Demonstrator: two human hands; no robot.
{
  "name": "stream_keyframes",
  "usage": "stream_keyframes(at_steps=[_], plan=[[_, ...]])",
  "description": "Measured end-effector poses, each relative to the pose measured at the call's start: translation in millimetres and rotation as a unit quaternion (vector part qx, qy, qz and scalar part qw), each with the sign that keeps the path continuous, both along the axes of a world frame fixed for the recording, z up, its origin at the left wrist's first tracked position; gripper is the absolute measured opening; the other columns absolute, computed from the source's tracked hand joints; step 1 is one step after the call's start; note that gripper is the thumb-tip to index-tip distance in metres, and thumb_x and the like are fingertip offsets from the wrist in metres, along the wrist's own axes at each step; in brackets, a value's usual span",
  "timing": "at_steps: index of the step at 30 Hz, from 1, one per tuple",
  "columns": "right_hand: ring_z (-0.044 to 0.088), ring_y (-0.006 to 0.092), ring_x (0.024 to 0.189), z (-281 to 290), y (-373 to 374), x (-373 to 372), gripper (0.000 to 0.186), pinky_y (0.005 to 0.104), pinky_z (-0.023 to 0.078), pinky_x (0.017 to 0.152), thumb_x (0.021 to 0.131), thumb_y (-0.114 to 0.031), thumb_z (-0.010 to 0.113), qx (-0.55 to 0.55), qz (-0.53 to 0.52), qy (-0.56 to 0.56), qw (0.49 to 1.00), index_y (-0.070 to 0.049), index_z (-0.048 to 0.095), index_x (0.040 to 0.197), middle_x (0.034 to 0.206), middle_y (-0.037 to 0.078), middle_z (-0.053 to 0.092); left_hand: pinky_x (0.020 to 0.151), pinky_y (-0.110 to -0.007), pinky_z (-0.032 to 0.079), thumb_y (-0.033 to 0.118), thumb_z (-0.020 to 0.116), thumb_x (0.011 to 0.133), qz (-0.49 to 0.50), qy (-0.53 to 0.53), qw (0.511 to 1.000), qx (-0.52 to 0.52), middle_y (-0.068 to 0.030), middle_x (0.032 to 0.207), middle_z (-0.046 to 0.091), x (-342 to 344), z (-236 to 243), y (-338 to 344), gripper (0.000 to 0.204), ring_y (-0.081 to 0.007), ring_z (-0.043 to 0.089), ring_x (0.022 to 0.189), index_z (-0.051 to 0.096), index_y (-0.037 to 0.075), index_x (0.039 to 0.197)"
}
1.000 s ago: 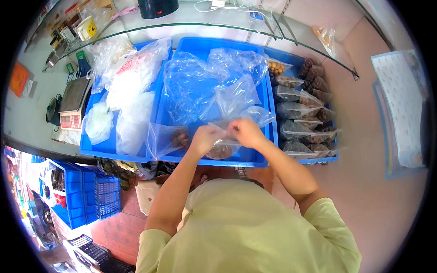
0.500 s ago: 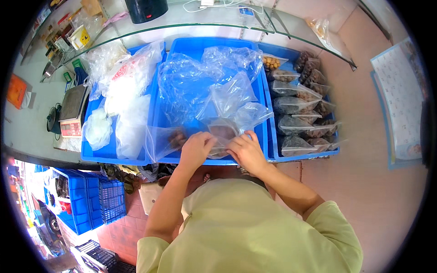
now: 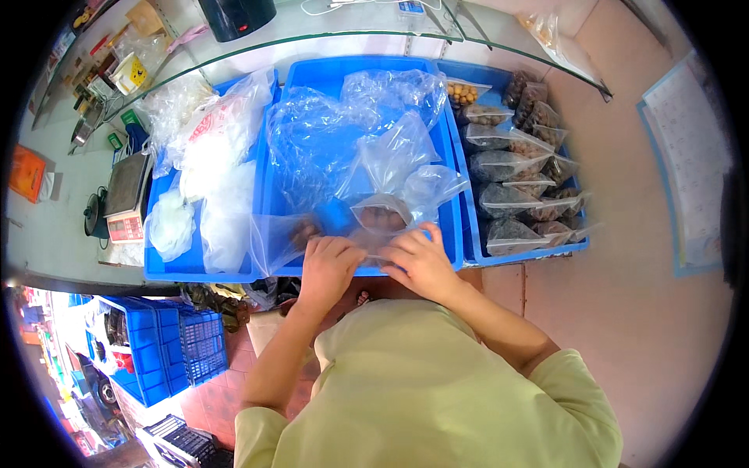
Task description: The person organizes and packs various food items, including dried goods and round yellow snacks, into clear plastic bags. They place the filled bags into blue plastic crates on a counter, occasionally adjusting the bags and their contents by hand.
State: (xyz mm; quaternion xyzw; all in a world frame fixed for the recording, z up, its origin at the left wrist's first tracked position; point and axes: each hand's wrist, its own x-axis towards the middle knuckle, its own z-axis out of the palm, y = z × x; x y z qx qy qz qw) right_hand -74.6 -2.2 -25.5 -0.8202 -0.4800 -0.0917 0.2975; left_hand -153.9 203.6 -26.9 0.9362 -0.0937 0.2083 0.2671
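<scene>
My left hand [image 3: 329,265] has its fingers curled on the near part of a clear plastic bag [image 3: 381,215] holding brown lumpy items. My right hand [image 3: 413,261] grips the same bag's near right part with bent fingers. The bag lies at the front of the middle blue tray [image 3: 316,72]. Just left of my left hand, another clear bag [image 3: 273,242] with brown contents [image 3: 303,232] lies across the tray's edge. Crumpled clear bags [image 3: 394,148] lie behind my hands.
A left tray [image 3: 164,271] holds white bags [image 3: 220,187]; a right tray [image 3: 521,249] holds rows of filled bags [image 3: 507,168]. A scale [image 3: 125,187] stands left, under a glass shelf [image 3: 335,40]. Blue crates [image 3: 152,347] sit lower left; a paper sheet [image 3: 686,156] is on the right.
Both hands have moved down toward the tray's front edge. The bag between them, earlier pinched up at its top, has turned so its brown contents show beyond my fingers.
</scene>
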Motion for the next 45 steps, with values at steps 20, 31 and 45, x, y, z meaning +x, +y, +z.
stream_keyframes(at_steps=[20, 31, 45], plan=[[0.061, 0.0234, 0.089, -1.4, 22.1, -4.7, 0.005, 0.0422, 0.036, 0.088, 0.079, -0.02, 0.072, -0.049, -0.024, 0.087, 0.995, -0.015, 0.069, 0.081, 0.082, 0.001, 0.064, 0.068, -0.024, 0.054, 0.017, 0.067, 0.092, 0.157, 0.348, 0.693, -0.612, -0.0077, 0.088, 0.07, -8.0, -34.2, -32.6, 0.021, -0.0122, 0.065, 0.074, 0.07, -0.003, 0.098], [0.06, 0.025, 0.095, -38.8, 37.3, -1.6, 0.008, 0.0476, 0.035, 0.096, 0.082, -0.013, 0.056, -0.091, -0.009, -0.038, 0.995, -0.012, 0.061, 0.088, 0.089, 0.008, 0.062, 0.055, -0.028, 0.043, 0.011, 0.064, 0.083, 0.16, 0.272, 0.834, -0.454, -0.0023, 0.061, 0.061, -17.5, -42.4, -19.5, 0.02, -0.0096, 0.054, 0.06, 0.064, -0.001, 0.068], [0.058, 0.0313, 0.105, 222.6, 1.5, 191.6, 0.031, 0.048, 0.039, 0.1, 0.082, -0.007, 0.068, 0.159, -0.015, -0.185, 0.97, -0.011, 0.061, 0.112, 0.104, 0.011, 0.065, 0.06, -0.033, 0.045, 0.021, 0.059, 0.096, 0.28, 0.222, 0.837, -0.414, -0.0061, 0.068, 0.063, -70.2, -17.9, -45.2, 0.024, -0.0158, 0.054, 0.062, 0.069, 0.0, 0.092]])
